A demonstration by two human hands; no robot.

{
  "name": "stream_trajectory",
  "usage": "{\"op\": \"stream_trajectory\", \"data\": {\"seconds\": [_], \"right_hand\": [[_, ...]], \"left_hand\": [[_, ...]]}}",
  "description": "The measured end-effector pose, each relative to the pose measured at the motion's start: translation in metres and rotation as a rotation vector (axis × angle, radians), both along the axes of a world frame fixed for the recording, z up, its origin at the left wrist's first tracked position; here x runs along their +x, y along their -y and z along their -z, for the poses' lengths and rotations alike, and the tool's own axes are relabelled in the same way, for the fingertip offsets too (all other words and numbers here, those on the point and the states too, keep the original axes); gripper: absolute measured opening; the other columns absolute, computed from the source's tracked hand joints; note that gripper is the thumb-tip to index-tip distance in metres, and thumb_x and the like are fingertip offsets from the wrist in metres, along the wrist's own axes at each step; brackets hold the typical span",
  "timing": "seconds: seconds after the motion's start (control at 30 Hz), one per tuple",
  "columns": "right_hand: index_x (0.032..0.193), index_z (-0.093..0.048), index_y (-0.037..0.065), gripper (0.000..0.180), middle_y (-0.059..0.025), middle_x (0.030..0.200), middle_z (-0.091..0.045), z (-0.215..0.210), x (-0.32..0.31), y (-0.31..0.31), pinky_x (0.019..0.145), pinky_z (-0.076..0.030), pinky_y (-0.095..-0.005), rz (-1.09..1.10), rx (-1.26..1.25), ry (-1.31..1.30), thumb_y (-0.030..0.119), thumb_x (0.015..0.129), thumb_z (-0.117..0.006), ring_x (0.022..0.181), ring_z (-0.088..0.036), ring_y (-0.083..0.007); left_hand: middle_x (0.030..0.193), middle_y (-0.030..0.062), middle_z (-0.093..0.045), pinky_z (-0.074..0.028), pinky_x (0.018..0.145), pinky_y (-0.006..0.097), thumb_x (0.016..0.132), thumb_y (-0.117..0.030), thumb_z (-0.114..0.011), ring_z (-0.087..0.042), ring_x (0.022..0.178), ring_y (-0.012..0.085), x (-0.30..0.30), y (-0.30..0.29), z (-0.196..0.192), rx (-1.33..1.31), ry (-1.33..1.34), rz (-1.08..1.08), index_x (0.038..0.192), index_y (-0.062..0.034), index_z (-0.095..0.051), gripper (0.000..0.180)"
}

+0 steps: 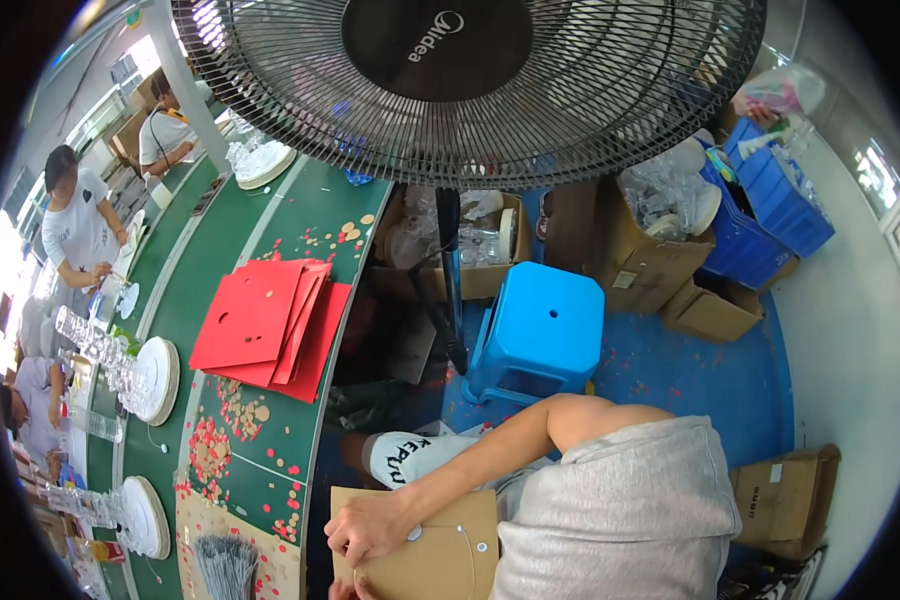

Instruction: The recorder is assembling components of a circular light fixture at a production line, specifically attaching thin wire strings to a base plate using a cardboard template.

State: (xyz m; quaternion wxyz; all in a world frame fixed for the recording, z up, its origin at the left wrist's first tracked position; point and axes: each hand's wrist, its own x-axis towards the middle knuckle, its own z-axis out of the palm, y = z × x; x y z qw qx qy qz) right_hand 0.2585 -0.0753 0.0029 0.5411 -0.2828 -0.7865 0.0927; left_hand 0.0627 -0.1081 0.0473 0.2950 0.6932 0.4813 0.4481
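My right hand reaches across from the grey-sleeved shoulder at the lower right. Its fingers are curled over the left edge of a brown cardboard sheet held in front of me. The sheet has small round holes, and a thin pale wire runs down across it. Only a sliver of my left hand shows at the bottom edge, under the sheet's left corner; its grip is hidden.
A green worktable runs along the left with red card sheets, scattered punched discs, a wire bundle and white plates. A large fan hangs ahead. A blue stool, boxes and blue crates stand around; other people work far left.
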Motion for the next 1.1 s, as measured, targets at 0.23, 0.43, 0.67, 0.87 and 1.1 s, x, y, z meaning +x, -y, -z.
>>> {"op": "stream_trajectory", "data": {"seconds": [0.23,0.43,0.67,0.87,1.1], "right_hand": [[0.063,-0.06,0.008,0.016,-0.0018,0.077,-0.059,0.0,0.0,0.003,0.047,-0.045,-0.0381,0.015,0.004,0.05,0.01,0.073,-0.073,0.074,-0.058,-0.0247],[0.07,-0.075,0.011,0.004,-0.0041,0.074,-0.064,-0.005,0.002,0.001,0.056,-0.05,-0.0391,-0.063,-0.055,0.021,0.009,0.073,-0.077,0.074,-0.062,-0.0254],[0.074,-0.077,0.013,0.006,-0.0023,0.073,-0.066,-0.001,0.005,-0.012,0.057,-0.05,-0.0382,-0.15,0.026,0.027,0.011,0.072,-0.081,0.072,-0.062,-0.0229],[0.065,-0.068,0.011,0.017,-0.0007,0.068,-0.061,-0.003,0.005,-0.006,0.053,-0.05,-0.0358,-0.032,0.107,0.142,0.017,0.073,-0.081,0.069,-0.06,-0.0209],[0.067,-0.062,0.009,0.019,-0.0007,0.073,-0.06,-0.008,0.003,-0.004,0.052,-0.051,-0.0353,-0.029,0.261,0.252,0.018,0.078,-0.075,0.075,-0.061,-0.0193]], "left_hand": [[0.078,0.0146,-0.068,-0.054,0.062,0.037,0.081,-0.004,-0.084,-0.065,0.067,0.0295,0.003,-0.002,-0.015,0.401,-0.353,0.115,0.093,-0.0021,-0.078,0.014],[0.079,0.0129,-0.066,-0.055,0.063,0.04,0.082,-0.008,-0.083,-0.065,0.07,0.0319,0.009,-0.001,-0.021,0.453,-0.474,0.108,0.089,-0.0035,-0.075,0.011],[0.08,0.0121,-0.066,-0.055,0.063,0.039,0.084,-0.006,-0.081,-0.065,0.071,0.0312,0.011,-0.004,-0.019,0.492,-0.525,0.125,0.087,-0.0039,-0.073,0.008],[0.081,0.0118,-0.066,-0.056,0.065,0.04,0.086,-0.005,-0.079,-0.065,0.073,0.0312,0.002,-0.003,-0.022,0.449,-0.513,0.182,0.089,-0.004,-0.074,0.007],[0.085,0.0129,-0.066,-0.056,0.066,0.041,0.089,-0.005,-0.076,-0.066,0.076,0.0325,-0.007,-0.002,-0.027,0.419,-0.577,0.225,0.095,-0.0043,-0.073,0.007]]}}
